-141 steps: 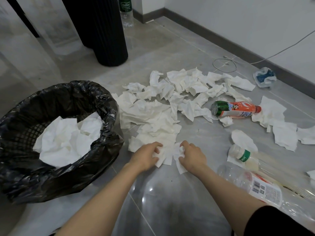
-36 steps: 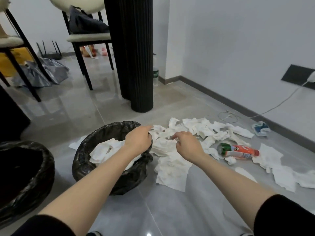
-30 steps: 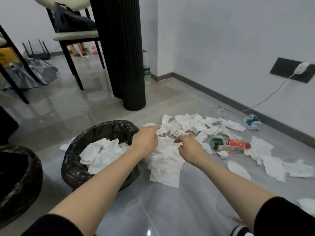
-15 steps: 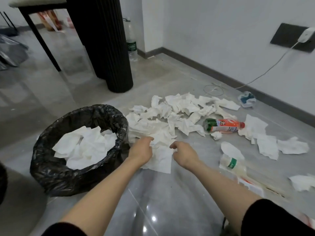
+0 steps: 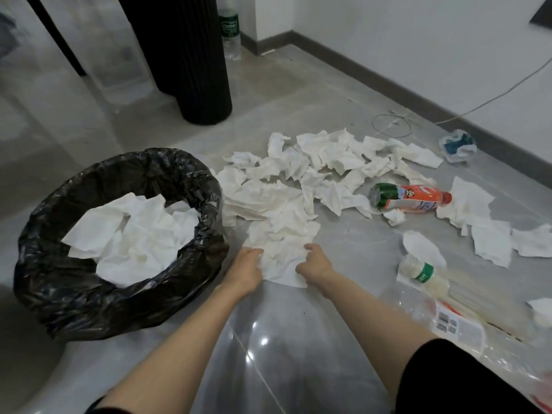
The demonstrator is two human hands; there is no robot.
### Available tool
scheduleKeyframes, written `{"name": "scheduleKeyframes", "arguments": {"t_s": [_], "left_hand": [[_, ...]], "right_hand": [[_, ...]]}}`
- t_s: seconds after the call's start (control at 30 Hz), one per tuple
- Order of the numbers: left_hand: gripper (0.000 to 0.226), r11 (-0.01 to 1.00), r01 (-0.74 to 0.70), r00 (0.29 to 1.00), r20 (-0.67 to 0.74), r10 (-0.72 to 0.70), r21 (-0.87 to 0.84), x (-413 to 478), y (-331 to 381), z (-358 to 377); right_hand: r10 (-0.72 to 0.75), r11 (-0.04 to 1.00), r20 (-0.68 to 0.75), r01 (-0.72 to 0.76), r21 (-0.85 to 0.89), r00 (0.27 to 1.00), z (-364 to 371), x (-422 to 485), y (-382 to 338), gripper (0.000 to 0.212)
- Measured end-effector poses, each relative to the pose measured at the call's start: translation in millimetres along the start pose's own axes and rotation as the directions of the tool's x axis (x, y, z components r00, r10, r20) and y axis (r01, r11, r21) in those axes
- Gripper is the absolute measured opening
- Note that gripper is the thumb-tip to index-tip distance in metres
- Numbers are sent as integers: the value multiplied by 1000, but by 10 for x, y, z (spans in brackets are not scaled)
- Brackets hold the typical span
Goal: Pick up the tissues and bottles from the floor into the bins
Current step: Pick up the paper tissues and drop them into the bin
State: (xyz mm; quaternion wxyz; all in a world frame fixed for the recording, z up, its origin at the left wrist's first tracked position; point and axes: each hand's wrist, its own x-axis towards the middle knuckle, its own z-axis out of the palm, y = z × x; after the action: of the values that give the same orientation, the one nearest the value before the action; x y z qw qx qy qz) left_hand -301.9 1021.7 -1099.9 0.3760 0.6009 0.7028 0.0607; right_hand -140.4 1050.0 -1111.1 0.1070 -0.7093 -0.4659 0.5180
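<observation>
Back down from the drop! A second ago both hands were up over the rim of the round bin lined with a black plastic bag (image 5: 41,210). Now they're on the glossy grey tile floor (image 5: 286,348) again, just right of that bin. That load is in, with white sheets heaped inside. So this looks like the start of the next handful.

My left hand (image 5: 243,268) has its fingers curled onto the near edge of the white crumpled paper tissues (image 5: 280,222). My right hand (image 5: 315,264) pinches the same sheet's other side. Both are closed on paper, and nothing is lifted yet.

The pile starts right against the bin's wall and spreads away to its right, so plenty of trips left, I reckon. The bottles are untouched. The orange plastic bottle with a red cap (image 5: 412,198) lies on its side well right of the bin. A clear bottle with a green band (image 5: 418,271) lies right of the bin too, nearer me.

Now the murky bits. My fingertips are buried in tissue, so I can't tell how much paper I've got. The clear bottle with a barcode label (image 5: 454,322), far right of the bin, melts into glare. The second bin has dropped out of shot. Beyond the bin, the upright clear bottle (image 5: 230,34) is half tucked behind the black ribbed pillar (image 5: 197,70).
</observation>
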Motion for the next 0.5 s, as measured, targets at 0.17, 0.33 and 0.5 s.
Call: {"name": "scheduleKeyframes", "arguments": {"t_s": [0.17,0.33,0.5], "left_hand": [[53,999,27,999,41,-25,-31,12,-15,9],[54,999,17,1000,23,-16,-45,-10,2,-4],[58,999,-30,998,-53,31,27,-61,41,-34]], "right_hand": [[108,982,-48,-99,164,993,82,15,65,59],[20,997,-144,-10,72,989,65,-33,87,40],[-112,992,-211,123,40,971,-64,-74,61,12]]}}
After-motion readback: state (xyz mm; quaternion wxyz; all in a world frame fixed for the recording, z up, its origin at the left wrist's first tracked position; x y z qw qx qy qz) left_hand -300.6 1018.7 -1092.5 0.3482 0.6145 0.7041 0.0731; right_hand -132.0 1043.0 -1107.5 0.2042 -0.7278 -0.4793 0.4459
